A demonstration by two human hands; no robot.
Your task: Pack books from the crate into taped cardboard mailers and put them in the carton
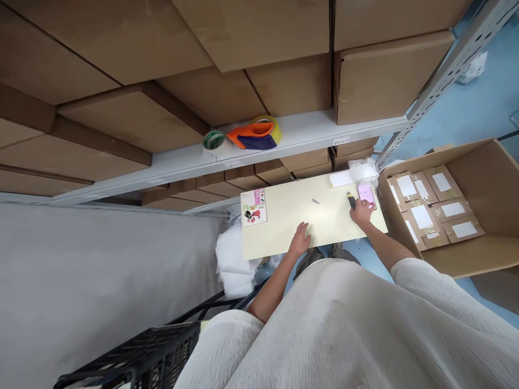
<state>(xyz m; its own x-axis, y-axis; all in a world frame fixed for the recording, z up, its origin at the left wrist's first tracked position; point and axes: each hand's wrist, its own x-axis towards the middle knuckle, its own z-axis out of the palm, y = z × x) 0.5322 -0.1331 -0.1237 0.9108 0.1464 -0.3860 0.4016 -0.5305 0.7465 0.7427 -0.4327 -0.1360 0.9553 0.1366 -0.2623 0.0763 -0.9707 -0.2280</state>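
A person's left hand [300,241], fingers apart, is at the pale table's [279,237] near edge; at right, the right hand [360,213], grip unclear, touches a pink-screened phone [366,193].

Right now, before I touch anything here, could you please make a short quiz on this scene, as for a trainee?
1. Multiple choice: what does the person's right hand touch?
a) the black crate
b) the phone
c) the tape dispenser
2. True or false: a tape roll is beside the orange tape dispenser on the shelf.
3. Fill in, as the wearer sees it: the booklet lies at the ___ end of the table; the large open carton is by the other end.

Key: 1 b; 2 true; 3 left.
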